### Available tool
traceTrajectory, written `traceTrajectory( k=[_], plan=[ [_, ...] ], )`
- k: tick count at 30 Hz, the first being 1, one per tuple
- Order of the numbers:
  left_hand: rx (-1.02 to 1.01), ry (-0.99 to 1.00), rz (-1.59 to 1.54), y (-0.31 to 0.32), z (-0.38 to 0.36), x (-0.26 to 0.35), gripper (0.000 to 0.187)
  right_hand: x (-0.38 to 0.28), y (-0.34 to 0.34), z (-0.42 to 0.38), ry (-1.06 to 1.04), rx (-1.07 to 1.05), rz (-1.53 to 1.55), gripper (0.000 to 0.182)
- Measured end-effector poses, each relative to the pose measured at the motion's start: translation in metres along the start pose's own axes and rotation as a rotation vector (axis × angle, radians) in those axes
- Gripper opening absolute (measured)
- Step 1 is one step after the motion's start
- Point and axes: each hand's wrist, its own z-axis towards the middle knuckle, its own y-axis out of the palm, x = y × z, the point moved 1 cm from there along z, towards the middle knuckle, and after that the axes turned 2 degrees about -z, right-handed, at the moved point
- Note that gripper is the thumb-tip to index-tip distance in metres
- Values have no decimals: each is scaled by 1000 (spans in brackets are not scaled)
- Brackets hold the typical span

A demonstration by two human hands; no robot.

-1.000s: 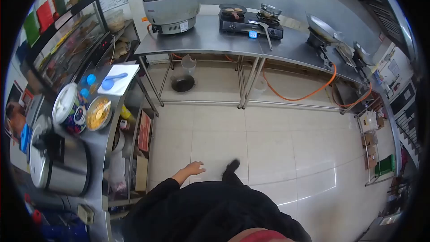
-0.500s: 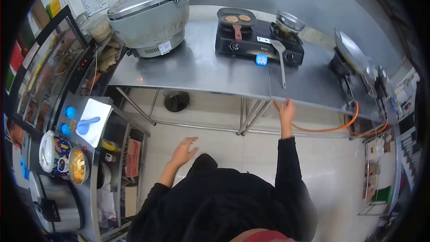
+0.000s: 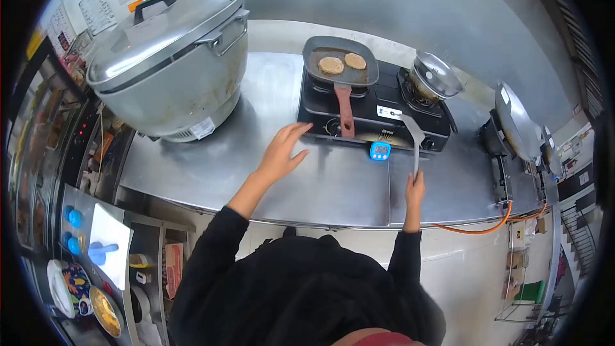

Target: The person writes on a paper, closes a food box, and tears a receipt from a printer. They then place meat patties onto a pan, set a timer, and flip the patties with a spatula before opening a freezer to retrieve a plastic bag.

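Note:
My right hand (image 3: pixel 415 195) is wrapped round the handle of a grey spatula (image 3: pixel 415 133), whose blade overlaps the front right of a black two-burner gas stove (image 3: pixel 312 110). Fingers apart and holding nothing, my left hand (image 3: pixel 280 154) reaches over the counter, its fingertips close to the stove's left knob (image 3: pixel 332 127). On the left burner sits a square frying pan (image 3: pixel 315 49) with a reddish-brown handle (image 3: pixel 344 110) pointing toward me. Two browned round patties (image 3: pixel 331 65) lie in it. A blue digital timer (image 3: pixel 380 150) is at the stove's front edge.
A large lidded rice cooker (image 3: pixel 186 90) stands on the steel counter (image 3: pixel 307 182) at left. Metal bowls (image 3: pixel 439 74) rest on the right burner. Farther right are a wok (image 3: pixel 512 122) and an orange gas hose (image 3: pixel 477 230). A side shelf at left bears a white sheet (image 3: pixel 110 243).
I have come closer to the counter. My right hand has taken hold of the spatula handle, and my left hand has moved forward from over the floor to near the stove knob.

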Motion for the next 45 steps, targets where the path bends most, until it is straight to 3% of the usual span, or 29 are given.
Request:
traceTrajectory(
  k=[3,5,9,10,12,14,25,37,45],
  plan=[
    [-41,159,70,29,68,-8,67,-63,-43,-4,66,-158,200,40],
    [-65,283,119,49,95,-25,66,-121,-60,26,-424,7,317,42],
    [-62,316,173,78,101,-28,61,-227,-75,83,-457,-152,-172,43],
    [-36,297,199,83,100,-28,48,-239,-60,91,-467,-171,-207,44],
    [55,257,148,94,99,-27,42,-257,-33,102,-486,-204,-282,45],
    [102,234,135,100,100,-30,33,-269,-17,100,-521,-251,-366,43],
    [74,236,197,100,102,-36,40,-321,11,136,-582,-210,-423,39],
    [31,229,190,96,102,-34,46,-332,32,153,-602,-281,-529,41],
    [15,231,209,92,104,-32,43,-336,47,169,-557,-216,-499,40]
  ],
)
